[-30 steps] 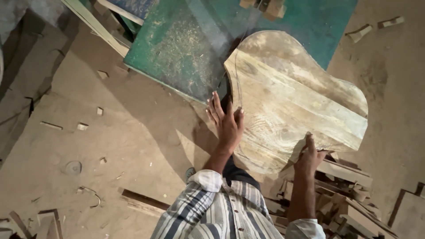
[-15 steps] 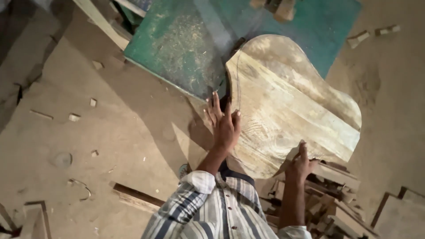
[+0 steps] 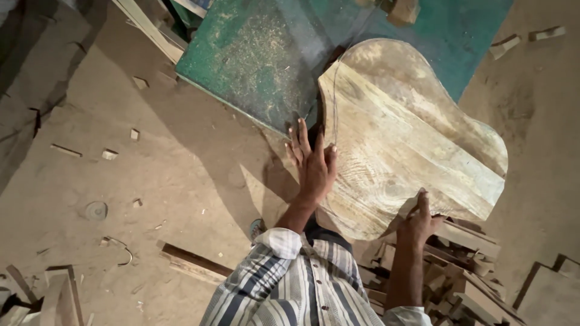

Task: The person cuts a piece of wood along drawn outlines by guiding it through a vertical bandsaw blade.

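While the left hand (image 3: 314, 166) presses flat with spread fingers, the right hand (image 3: 418, 220) grips the pale curved board (image 3: 405, 136)

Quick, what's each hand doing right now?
Left hand: open, fingers spread flat on the curved wooden board.
Right hand: gripping the board's near edge.

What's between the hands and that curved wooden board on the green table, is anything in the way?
Nothing visible. The left hand lies flat on the curved wooden board's left edge, and the right hand grips its near edge. The board rests partly on the green table, with scrap wood pieces piled below it.
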